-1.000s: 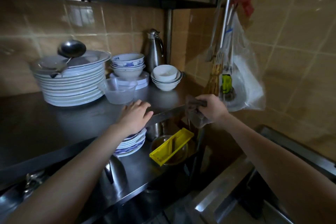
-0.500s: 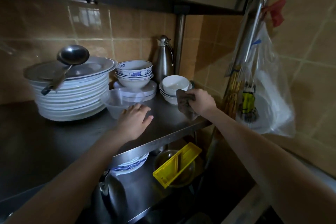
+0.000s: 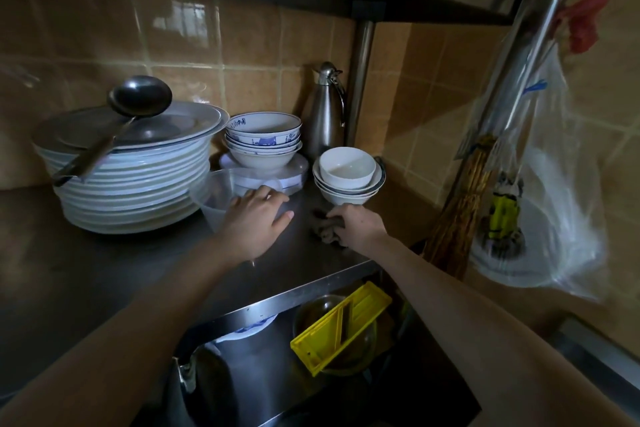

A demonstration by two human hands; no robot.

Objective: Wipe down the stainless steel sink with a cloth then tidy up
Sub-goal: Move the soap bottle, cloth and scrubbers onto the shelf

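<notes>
Dim kitchen, light glaring off the wall tiles [image 3: 180, 21], deep shadow below, wide-angle bending at edges

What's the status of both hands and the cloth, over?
Left hand open, on the clear tub. Right hand grips cloth, pressed on steel shelf. White bowl stack just beyond the cloth.

I note the shelf [image 3: 104, 270] as smooth metal, dull sheen; the cloth [image 3: 327, 230] on it looks rough and matt. Stacked plates [image 3: 138, 191] read glossy ceramic, the jug [image 3: 214, 198] translucent plastic, wall tiles [image 3: 242, 55] glazed.
</notes>
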